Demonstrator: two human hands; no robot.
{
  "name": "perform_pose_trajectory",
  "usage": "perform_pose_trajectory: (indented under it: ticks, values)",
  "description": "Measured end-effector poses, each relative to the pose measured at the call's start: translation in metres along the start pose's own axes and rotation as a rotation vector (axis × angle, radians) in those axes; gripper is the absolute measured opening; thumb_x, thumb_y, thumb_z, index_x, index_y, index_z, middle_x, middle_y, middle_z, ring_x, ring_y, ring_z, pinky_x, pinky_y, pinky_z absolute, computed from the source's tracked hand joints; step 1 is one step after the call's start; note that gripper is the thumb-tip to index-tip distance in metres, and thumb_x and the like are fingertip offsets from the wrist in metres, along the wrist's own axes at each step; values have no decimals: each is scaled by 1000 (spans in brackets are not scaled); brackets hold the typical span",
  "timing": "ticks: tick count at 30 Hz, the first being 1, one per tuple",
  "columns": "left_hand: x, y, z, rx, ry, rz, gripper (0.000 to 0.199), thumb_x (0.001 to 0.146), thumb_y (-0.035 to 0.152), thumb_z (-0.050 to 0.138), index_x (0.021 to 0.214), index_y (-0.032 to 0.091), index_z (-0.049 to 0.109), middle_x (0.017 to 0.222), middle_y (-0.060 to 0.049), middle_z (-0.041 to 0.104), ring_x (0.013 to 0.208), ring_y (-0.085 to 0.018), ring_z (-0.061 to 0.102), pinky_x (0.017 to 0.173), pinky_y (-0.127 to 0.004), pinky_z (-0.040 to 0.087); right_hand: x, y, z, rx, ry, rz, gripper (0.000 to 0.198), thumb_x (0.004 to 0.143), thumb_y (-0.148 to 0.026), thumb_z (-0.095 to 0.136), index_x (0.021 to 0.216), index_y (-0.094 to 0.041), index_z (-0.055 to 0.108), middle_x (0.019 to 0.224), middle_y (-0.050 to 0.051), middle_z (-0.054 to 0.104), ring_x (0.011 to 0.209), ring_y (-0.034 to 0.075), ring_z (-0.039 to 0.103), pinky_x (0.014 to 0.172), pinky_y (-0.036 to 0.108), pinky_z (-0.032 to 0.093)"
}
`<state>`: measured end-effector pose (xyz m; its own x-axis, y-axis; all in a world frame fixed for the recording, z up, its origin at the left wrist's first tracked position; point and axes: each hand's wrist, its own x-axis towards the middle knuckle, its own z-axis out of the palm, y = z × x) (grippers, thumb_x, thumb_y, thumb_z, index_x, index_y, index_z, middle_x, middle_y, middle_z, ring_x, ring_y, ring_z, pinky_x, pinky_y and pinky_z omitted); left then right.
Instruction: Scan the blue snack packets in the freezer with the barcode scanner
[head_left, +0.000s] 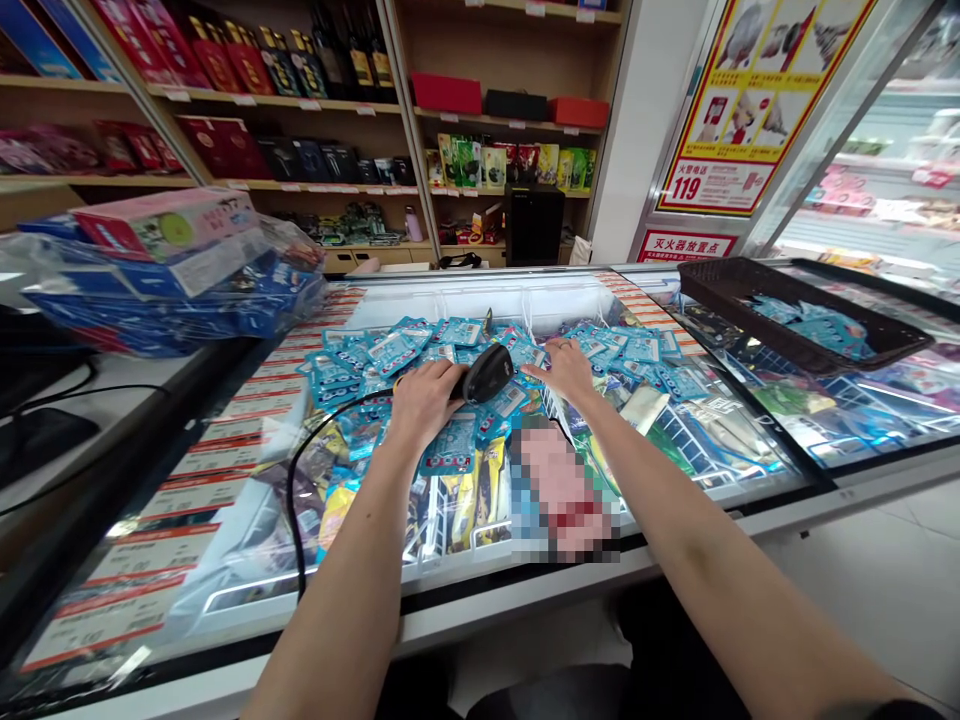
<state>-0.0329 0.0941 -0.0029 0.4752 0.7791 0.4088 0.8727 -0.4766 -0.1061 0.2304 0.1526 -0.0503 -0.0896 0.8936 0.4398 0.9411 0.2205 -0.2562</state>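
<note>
In the head view my left hand is closed around a black corded barcode scanner, whose cable runs down to the left. My right hand reaches forward with fingers apart, resting at the edge of the small blue packets. Many of these flat packets lie scattered over the glass top of the freezer, on both sides of my hands. A blurred-out pinkish object lies on the glass between my forearms.
A dark brown basket with more blue packets stands at the right. Stacked boxes in clear plastic sit at the left. Under the glass are wrapped frozen goods. Shelves with boxes and bottles line the back wall, beside a fire notice.
</note>
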Motion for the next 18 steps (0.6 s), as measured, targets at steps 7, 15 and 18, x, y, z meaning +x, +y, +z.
perform_pose_trajectory:
  ticks: [7, 15, 18]
  values:
    - [1, 4, -1, 6, -12, -6, 43, 77, 31, 61, 118, 23, 53, 105, -9, 61, 101, -27, 55, 80, -37, 41, 0, 3, -1, 41, 30, 7, 69, 72, -68, 57, 120, -18, 54, 112, 12, 60, 113, 29, 44, 87, 38, 43]
    - [2, 5, 0, -2, -19, -2, 41, 77, 30, 60, 118, 23, 53, 105, -9, 61, 102, -27, 55, 79, -36, 41, 3, 5, 2, 86, -10, 58, 65, 69, -67, 61, 114, -19, 55, 112, 11, 58, 115, 29, 43, 89, 39, 42]
    - [2, 5, 0, -7, -12, 4, 40, 78, 30, 59, 117, 22, 54, 104, -9, 61, 102, -27, 55, 79, -36, 41, 2, 7, 1, 177, -8, 80, 71, 67, -64, 64, 120, -20, 46, 106, 8, 59, 108, 25, 50, 83, 35, 44]
